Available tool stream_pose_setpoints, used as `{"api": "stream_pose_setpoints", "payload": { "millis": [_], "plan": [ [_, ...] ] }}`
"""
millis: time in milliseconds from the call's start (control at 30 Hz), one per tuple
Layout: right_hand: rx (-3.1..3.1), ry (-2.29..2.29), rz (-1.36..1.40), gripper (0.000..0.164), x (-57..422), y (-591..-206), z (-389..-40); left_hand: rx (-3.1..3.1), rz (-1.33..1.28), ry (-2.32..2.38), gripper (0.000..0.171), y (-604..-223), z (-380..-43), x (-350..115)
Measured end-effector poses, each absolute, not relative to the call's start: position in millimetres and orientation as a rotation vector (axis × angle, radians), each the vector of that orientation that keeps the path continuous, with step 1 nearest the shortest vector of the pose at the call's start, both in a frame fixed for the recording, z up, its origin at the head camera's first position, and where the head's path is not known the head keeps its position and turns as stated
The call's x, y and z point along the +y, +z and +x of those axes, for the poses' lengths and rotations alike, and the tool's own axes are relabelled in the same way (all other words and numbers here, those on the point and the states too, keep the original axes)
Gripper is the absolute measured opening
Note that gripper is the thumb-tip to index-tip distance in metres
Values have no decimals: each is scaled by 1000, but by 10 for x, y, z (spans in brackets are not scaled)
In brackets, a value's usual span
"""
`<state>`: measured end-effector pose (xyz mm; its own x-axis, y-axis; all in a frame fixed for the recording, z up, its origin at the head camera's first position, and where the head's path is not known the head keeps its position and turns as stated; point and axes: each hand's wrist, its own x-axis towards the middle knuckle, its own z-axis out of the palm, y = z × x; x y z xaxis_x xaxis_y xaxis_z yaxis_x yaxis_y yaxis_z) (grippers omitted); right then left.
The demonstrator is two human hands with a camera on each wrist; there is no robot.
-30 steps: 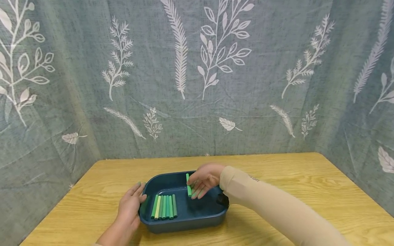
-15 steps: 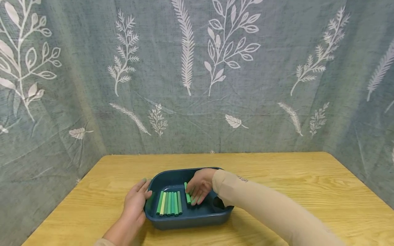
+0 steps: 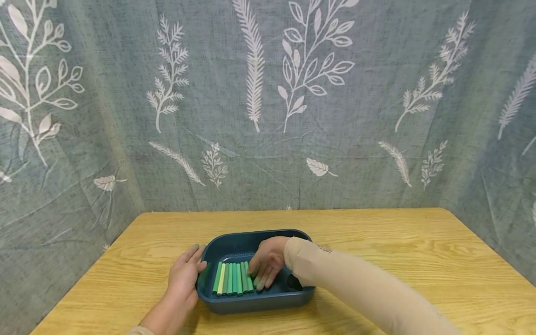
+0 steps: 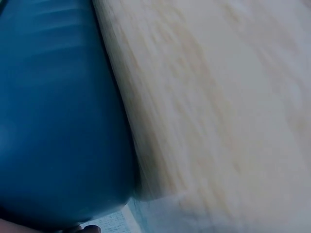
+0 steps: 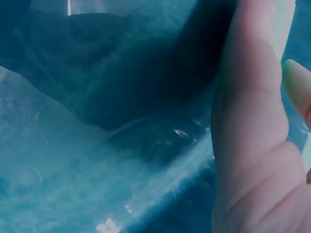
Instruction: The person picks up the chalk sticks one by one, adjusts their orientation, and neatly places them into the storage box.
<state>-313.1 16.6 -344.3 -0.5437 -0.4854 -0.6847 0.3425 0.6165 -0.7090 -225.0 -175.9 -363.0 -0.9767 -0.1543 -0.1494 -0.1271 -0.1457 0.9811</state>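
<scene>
A dark blue tray (image 3: 259, 306) stands on the table, with a row of green and yellowish chalk sticks (image 3: 230, 279) lying side by side in its left half. My left hand (image 3: 184, 274) holds the tray's left end, thumb over the rim and fingers along the outside; the left wrist view shows mostly the tray's outer wall (image 4: 58, 116). Inside the tray, my right hand (image 3: 268, 264) pinches a green chalk stick (image 3: 250, 284) at the row's right end, hiding its upper part. In the right wrist view that hand's finger (image 5: 252, 111) blocks most of the stick.
The tray rests on a yellow wood-grain table (image 3: 377, 251). Behind and around the table hangs a grey-green curtain (image 3: 268, 163) with white leaf prints. A small black object (image 3: 294, 281) sits at my right wrist, just above the tray's floor.
My right hand has lowered the green chalk stick into the tray and moved it left, up against the row. My left hand stays on the tray. The head view has shifted slightly.
</scene>
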Motion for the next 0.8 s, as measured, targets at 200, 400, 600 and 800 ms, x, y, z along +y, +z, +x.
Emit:
{"api": "stream_pose_setpoints", "payload": {
  "millis": [200,400,600,800],
  "plan": [
    [1908,-1151,-137,33,250,-3330,-3160,-2039,330,-2342,62,-3638,-2282,-1764],
    [1967,-1199,-209,38,400,-3163,-3239,-2108,350,-2283,63,-3633,-2318,-1827],
    [2049,-1203,-290,39,680,-2914,-3189,-2220,345,-2178,64,-3665,-2341,-1913],
    [2153,-1287,-298,40,1170,-2753,-3072,-2278,229,-2127,62,-3605,-2387,-2044]
  ]
}}
